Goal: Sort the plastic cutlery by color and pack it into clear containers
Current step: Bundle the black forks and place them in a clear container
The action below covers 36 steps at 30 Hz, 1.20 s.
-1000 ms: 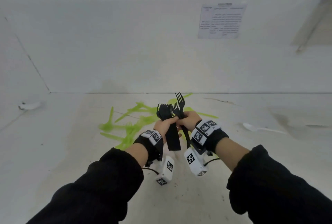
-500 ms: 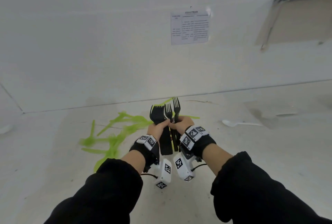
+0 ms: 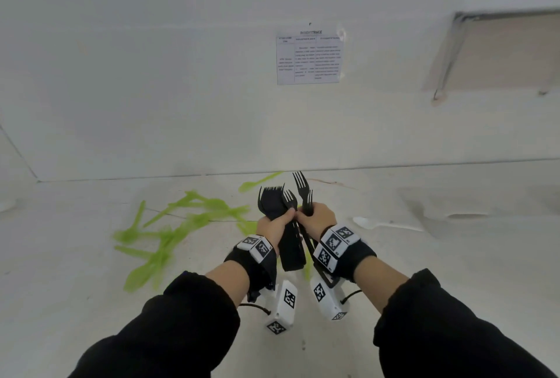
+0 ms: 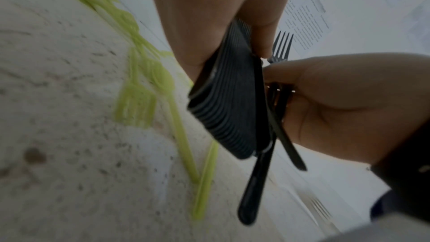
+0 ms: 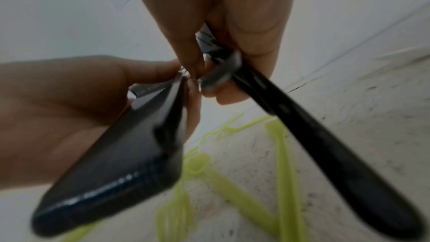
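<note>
Green cutlery: scattered flat on the counter, far-left of both hands, well apart from them.
Left hand: fingers wrapped round a tight stack of black forks, tines up and away, handles down toward the wrist.
Right hand: curled round a few loose black forks, touching the left hand.
Key relation: loose forks run nearly parallel to the stack, just right of it, so I'd say merging comes next.
White spoon: on the counter, right.
</note>
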Each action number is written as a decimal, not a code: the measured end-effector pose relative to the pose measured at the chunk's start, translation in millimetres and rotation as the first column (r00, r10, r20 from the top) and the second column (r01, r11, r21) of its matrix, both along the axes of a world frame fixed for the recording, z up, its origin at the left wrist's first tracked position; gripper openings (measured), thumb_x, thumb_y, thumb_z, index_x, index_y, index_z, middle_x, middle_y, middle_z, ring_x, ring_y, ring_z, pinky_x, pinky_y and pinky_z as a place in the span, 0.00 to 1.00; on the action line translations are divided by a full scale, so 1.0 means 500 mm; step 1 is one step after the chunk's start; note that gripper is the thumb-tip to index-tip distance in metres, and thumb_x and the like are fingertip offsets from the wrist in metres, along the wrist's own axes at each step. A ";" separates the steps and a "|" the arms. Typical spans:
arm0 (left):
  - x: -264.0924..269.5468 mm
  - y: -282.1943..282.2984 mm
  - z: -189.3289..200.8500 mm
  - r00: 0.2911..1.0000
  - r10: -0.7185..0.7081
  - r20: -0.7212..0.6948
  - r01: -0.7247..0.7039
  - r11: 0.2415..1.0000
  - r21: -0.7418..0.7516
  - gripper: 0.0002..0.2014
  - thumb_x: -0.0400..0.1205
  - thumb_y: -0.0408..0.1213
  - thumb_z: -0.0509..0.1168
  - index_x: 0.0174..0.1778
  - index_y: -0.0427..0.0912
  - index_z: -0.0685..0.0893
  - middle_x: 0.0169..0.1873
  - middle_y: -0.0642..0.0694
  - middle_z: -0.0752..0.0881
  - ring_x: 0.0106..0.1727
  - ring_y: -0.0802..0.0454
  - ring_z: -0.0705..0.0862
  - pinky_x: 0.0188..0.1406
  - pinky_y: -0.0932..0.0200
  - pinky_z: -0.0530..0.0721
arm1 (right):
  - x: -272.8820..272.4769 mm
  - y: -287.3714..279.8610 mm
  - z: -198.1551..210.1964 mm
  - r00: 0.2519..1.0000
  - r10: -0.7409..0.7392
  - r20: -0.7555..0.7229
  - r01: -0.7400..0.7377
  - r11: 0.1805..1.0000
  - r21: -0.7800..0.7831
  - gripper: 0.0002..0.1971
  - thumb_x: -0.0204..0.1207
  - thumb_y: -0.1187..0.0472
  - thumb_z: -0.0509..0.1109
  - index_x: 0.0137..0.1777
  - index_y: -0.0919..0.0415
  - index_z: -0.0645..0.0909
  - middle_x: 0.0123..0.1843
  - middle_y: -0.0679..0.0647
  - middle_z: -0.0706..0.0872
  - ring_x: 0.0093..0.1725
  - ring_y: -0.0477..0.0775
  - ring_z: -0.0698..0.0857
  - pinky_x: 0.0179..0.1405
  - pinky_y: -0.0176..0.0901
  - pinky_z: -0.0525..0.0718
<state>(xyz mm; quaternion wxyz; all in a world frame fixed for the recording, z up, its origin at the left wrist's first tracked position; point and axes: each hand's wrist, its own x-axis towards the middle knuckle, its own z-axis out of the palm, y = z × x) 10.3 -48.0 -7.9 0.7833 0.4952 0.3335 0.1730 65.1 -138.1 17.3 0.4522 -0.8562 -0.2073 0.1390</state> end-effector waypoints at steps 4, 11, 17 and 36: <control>0.011 -0.035 -0.005 1.000 0.019 0.009 -0.019 1.000 -0.008 0.05 0.78 0.32 0.70 0.43 0.33 0.83 0.34 0.36 0.84 0.33 0.42 0.82 0.27 0.55 0.85 | 0.017 -0.029 -0.017 0.997 0.008 -0.079 0.004 0.988 0.152 0.04 0.74 0.57 0.71 0.40 0.54 0.79 0.35 0.48 0.83 0.46 0.58 0.86 0.56 0.55 0.85; 0.025 -0.096 -0.009 0.994 0.052 0.096 -0.049 0.998 -0.040 0.02 0.79 0.28 0.67 0.45 0.33 0.83 0.40 0.34 0.85 0.40 0.40 0.84 0.52 0.37 0.85 | 0.047 -0.089 -0.024 0.979 0.153 -0.132 -0.103 0.940 0.324 0.07 0.77 0.69 0.67 0.39 0.58 0.78 0.33 0.52 0.80 0.32 0.49 0.80 0.30 0.34 0.85; 0.029 -0.135 -0.016 0.990 0.092 0.110 -0.088 0.995 -0.042 0.04 0.80 0.28 0.66 0.49 0.32 0.82 0.40 0.35 0.85 0.39 0.41 0.84 0.44 0.47 0.85 | 0.050 -0.124 -0.032 0.969 0.189 -0.159 -0.115 0.915 0.387 0.05 0.78 0.71 0.66 0.51 0.65 0.79 0.34 0.52 0.79 0.32 0.46 0.79 0.24 0.24 0.79; 0.039 -0.116 -0.030 0.977 0.208 0.042 -0.209 0.978 0.021 0.10 0.76 0.35 0.72 0.48 0.32 0.84 0.42 0.35 0.86 0.43 0.41 0.84 0.50 0.48 0.84 | 0.059 -0.116 -0.002 0.949 0.179 -0.259 -0.122 0.968 0.220 0.10 0.79 0.71 0.61 0.57 0.60 0.71 0.35 0.55 0.78 0.31 0.49 0.77 0.32 0.39 0.80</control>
